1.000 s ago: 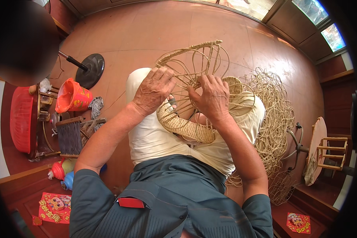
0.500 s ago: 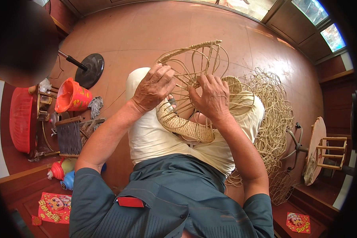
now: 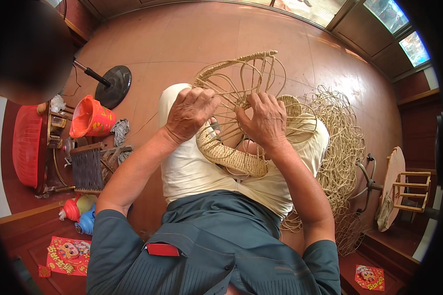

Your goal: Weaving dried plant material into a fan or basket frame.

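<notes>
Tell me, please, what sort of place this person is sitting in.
Most likely a home room doubling as a craft workshop: a partly woven piece, a big heap of cord on the floor, and a red household bucket.

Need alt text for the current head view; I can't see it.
The person's left grip and right grip are on a partly woven tan piece with open spokes, over cream-trousered legs. A large heap of loose tan strands lies to the right; a red bucket and a round black stand base are at left.
</notes>
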Demonstrator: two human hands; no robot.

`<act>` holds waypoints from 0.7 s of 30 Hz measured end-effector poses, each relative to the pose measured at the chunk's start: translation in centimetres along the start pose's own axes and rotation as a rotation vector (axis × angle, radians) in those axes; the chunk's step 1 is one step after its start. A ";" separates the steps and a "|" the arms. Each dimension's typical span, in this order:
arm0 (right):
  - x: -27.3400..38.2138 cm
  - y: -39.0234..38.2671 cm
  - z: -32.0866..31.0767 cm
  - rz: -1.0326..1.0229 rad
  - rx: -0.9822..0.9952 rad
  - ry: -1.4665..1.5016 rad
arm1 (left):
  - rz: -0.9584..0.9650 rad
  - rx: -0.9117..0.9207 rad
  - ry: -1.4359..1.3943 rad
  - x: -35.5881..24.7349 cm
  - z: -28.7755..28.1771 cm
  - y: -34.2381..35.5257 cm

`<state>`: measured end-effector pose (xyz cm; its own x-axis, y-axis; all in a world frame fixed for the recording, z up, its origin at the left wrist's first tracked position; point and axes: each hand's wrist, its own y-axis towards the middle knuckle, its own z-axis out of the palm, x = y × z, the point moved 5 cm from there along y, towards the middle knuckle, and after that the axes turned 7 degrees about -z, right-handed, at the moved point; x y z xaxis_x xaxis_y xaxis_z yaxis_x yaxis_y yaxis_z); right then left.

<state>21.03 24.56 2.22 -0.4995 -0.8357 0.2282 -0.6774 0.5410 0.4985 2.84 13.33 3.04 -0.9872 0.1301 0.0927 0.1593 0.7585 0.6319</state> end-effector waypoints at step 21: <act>0.2 0.0 -0.2 -0.028 -0.033 -0.010 | 0.065 0.124 0.008 0.5 1.5 0.9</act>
<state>21.00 24.37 2.40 -0.4858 -0.8496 0.2055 -0.6732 0.5136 0.5320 2.47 15.07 2.48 -0.9746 0.1771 0.1369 0.2229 0.8217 0.5245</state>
